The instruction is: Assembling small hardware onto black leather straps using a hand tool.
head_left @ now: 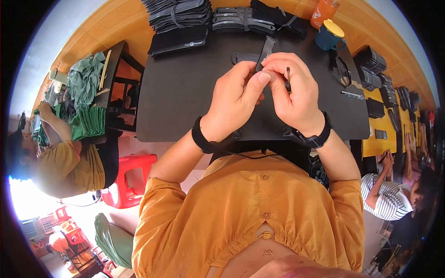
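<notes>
Together, your left hand (pixel 234 95) and right hand (pixel 294 90) pinch a narrow black fabric strap (pixel 266 50) above the dark bench (pixel 176 92); a teal mug (pixel 329 36) stands at two o'clock.

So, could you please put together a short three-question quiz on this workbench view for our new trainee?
1. True or false: both hands, the left hand and the right hand, meet on a narrow black strap piece.
2. What colour is the lid of the teal mug? A yellow, B red, C white.
3. Fill in: the stacks of black pieces lie at the ___ edge of the dark mat.

Key: 1 true; 2 A; 3 far.
</notes>
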`<move>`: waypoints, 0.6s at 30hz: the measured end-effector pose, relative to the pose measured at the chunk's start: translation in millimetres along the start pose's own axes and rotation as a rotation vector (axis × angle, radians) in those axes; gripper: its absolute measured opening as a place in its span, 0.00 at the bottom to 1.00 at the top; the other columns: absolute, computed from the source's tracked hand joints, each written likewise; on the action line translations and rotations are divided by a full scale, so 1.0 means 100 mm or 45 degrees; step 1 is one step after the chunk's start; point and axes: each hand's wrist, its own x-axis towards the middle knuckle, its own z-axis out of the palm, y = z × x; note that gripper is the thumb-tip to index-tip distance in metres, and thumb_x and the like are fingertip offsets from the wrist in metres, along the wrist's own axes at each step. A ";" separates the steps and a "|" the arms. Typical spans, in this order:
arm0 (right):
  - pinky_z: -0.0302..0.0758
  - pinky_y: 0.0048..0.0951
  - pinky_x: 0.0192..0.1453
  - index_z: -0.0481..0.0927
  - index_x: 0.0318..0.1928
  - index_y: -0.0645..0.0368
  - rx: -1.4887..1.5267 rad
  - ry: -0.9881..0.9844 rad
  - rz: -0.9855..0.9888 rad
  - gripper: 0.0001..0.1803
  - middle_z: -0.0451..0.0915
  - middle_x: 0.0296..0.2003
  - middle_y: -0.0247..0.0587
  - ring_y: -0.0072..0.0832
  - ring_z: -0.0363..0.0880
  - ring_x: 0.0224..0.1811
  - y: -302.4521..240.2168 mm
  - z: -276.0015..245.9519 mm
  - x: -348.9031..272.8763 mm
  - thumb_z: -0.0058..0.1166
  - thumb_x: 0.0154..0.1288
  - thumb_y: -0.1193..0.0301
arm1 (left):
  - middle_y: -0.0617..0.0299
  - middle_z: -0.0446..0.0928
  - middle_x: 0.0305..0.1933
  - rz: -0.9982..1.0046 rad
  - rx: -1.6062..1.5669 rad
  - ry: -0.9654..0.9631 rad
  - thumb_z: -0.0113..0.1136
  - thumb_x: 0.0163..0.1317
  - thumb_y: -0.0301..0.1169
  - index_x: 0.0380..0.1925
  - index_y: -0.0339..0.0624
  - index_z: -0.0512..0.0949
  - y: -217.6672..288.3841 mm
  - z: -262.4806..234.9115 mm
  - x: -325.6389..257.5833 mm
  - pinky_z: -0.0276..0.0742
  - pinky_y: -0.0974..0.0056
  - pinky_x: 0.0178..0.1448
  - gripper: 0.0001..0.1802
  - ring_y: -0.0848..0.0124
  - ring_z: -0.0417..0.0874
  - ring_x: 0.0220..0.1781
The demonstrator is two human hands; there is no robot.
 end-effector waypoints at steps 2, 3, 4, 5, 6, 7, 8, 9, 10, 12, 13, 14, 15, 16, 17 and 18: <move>0.78 0.27 0.36 0.76 0.39 0.62 0.064 0.025 0.036 0.04 0.79 0.39 0.43 0.36 0.80 0.33 -0.06 -0.01 -0.03 0.57 0.64 0.79 | 0.58 0.77 0.24 0.111 0.131 -0.043 0.51 0.74 0.42 0.37 0.35 0.76 0.02 -0.01 -0.04 0.75 0.65 0.29 0.18 0.69 0.80 0.24; 0.77 0.26 0.36 0.76 0.39 0.63 0.098 0.048 0.069 0.04 0.79 0.39 0.43 0.35 0.79 0.33 -0.10 -0.02 -0.04 0.57 0.65 0.78 | 0.58 0.77 0.24 0.109 0.133 -0.041 0.51 0.74 0.42 0.37 0.35 0.76 0.02 -0.01 -0.06 0.75 0.65 0.29 0.18 0.69 0.80 0.24; 0.76 0.25 0.37 0.76 0.39 0.63 0.132 0.072 0.102 0.04 0.79 0.39 0.44 0.34 0.79 0.33 -0.13 -0.03 -0.04 0.57 0.65 0.78 | 0.58 0.76 0.23 0.167 0.182 -0.046 0.51 0.74 0.41 0.36 0.36 0.76 0.02 -0.02 -0.08 0.73 0.64 0.29 0.17 0.67 0.79 0.23; 0.76 0.25 0.37 0.76 0.39 0.63 0.135 0.072 0.103 0.04 0.79 0.39 0.44 0.34 0.79 0.33 -0.15 -0.04 -0.05 0.57 0.65 0.78 | 0.58 0.75 0.22 0.225 0.231 -0.051 0.51 0.74 0.40 0.35 0.38 0.77 0.02 -0.02 -0.09 0.72 0.62 0.28 0.16 0.65 0.79 0.22; 0.75 0.25 0.36 0.76 0.39 0.63 0.127 0.090 0.081 0.04 0.79 0.38 0.43 0.33 0.79 0.32 -0.16 -0.04 -0.04 0.57 0.65 0.78 | 0.58 0.75 0.22 0.228 0.234 -0.052 0.51 0.74 0.40 0.35 0.38 0.77 0.03 -0.03 -0.09 0.72 0.62 0.28 0.16 0.65 0.79 0.22; 0.75 0.24 0.35 0.76 0.39 0.63 0.118 0.108 0.059 0.04 0.79 0.38 0.43 0.32 0.78 0.32 -0.17 -0.04 -0.03 0.57 0.65 0.78 | 0.58 0.75 0.22 0.282 0.245 -0.041 0.51 0.74 0.38 0.33 0.38 0.77 0.06 -0.03 -0.08 0.72 0.62 0.28 0.15 0.64 0.78 0.22; 0.75 0.24 0.35 0.76 0.39 0.63 0.118 0.112 0.057 0.04 0.79 0.38 0.43 0.32 0.78 0.32 -0.19 -0.05 -0.02 0.57 0.65 0.78 | 0.58 0.75 0.21 0.336 0.255 -0.031 0.50 0.74 0.37 0.32 0.38 0.77 0.07 -0.04 -0.08 0.72 0.62 0.27 0.15 0.63 0.78 0.21; 0.75 0.25 0.36 0.76 0.39 0.63 0.162 0.124 0.096 0.04 0.79 0.37 0.43 0.31 0.79 0.33 -0.22 -0.05 -0.02 0.57 0.66 0.78 | 0.58 0.75 0.21 0.338 0.257 -0.032 0.50 0.74 0.37 0.32 0.38 0.77 0.07 -0.05 -0.08 0.72 0.62 0.27 0.15 0.63 0.78 0.21; 0.75 0.25 0.36 0.76 0.40 0.63 0.205 0.137 0.135 0.04 0.79 0.36 0.42 0.31 0.79 0.33 -0.26 -0.06 -0.02 0.57 0.67 0.77 | 0.58 0.75 0.20 0.426 0.270 -0.028 0.51 0.73 0.35 0.31 0.38 0.77 0.06 -0.06 -0.09 0.72 0.62 0.27 0.14 0.64 0.78 0.21; 0.75 0.25 0.36 0.77 0.40 0.63 0.421 0.115 0.401 0.04 0.79 0.36 0.41 0.28 0.79 0.34 -0.37 -0.08 -0.02 0.57 0.67 0.76 | 0.59 0.75 0.20 0.517 0.284 -0.022 0.51 0.73 0.34 0.30 0.38 0.77 0.05 -0.06 -0.12 0.72 0.62 0.27 0.14 0.65 0.78 0.21; 0.75 0.25 0.35 0.77 0.40 0.63 0.638 0.088 0.668 0.05 0.79 0.35 0.41 0.26 0.80 0.34 -0.42 -0.10 -0.02 0.57 0.67 0.76 | 0.59 0.75 0.20 0.486 0.194 -0.008 0.51 0.73 0.33 0.30 0.38 0.78 0.06 -0.06 -0.15 0.72 0.63 0.27 0.14 0.66 0.78 0.21; 0.75 0.25 0.35 0.77 0.40 0.63 0.638 0.087 0.663 0.05 0.79 0.35 0.41 0.26 0.80 0.34 -0.46 -0.13 -0.01 0.57 0.67 0.76 | 0.60 0.75 0.20 0.455 0.105 0.006 0.51 0.72 0.32 0.29 0.38 0.78 0.06 -0.06 -0.17 0.72 0.64 0.27 0.13 0.67 0.78 0.21; 0.75 0.24 0.35 0.78 0.40 0.63 0.806 0.058 0.801 0.05 0.80 0.36 0.40 0.24 0.79 0.34 -0.50 -0.16 0.02 0.58 0.67 0.75 | 0.60 0.75 0.20 0.461 0.105 0.006 0.51 0.72 0.32 0.29 0.38 0.78 0.06 -0.06 -0.19 0.72 0.64 0.27 0.13 0.67 0.78 0.21; 0.75 0.23 0.34 0.78 0.40 0.63 0.975 0.026 0.938 0.06 0.80 0.37 0.39 0.21 0.79 0.34 -0.52 -0.18 0.03 0.58 0.67 0.74 | 0.60 0.76 0.21 0.449 0.097 0.016 0.51 0.72 0.32 0.29 0.37 0.78 0.06 -0.06 -0.20 0.72 0.64 0.28 0.14 0.68 0.78 0.21; 0.75 0.23 0.34 0.78 0.40 0.63 0.974 0.027 0.932 0.06 0.80 0.37 0.39 0.21 0.79 0.34 -0.50 -0.18 0.03 0.58 0.67 0.74 | 0.60 0.76 0.21 0.437 0.088 0.027 0.50 0.73 0.32 0.30 0.37 0.78 0.07 -0.06 -0.21 0.73 0.65 0.28 0.14 0.69 0.78 0.20; 0.75 0.22 0.34 0.79 0.40 0.63 0.721 0.010 0.769 0.05 0.81 0.37 0.38 0.20 0.79 0.34 -0.46 -0.18 0.03 0.59 0.67 0.74 | 0.60 0.76 0.21 0.441 0.089 0.028 0.50 0.73 0.32 0.30 0.37 0.78 0.09 -0.06 -0.20 0.73 0.65 0.28 0.14 0.69 0.78 0.20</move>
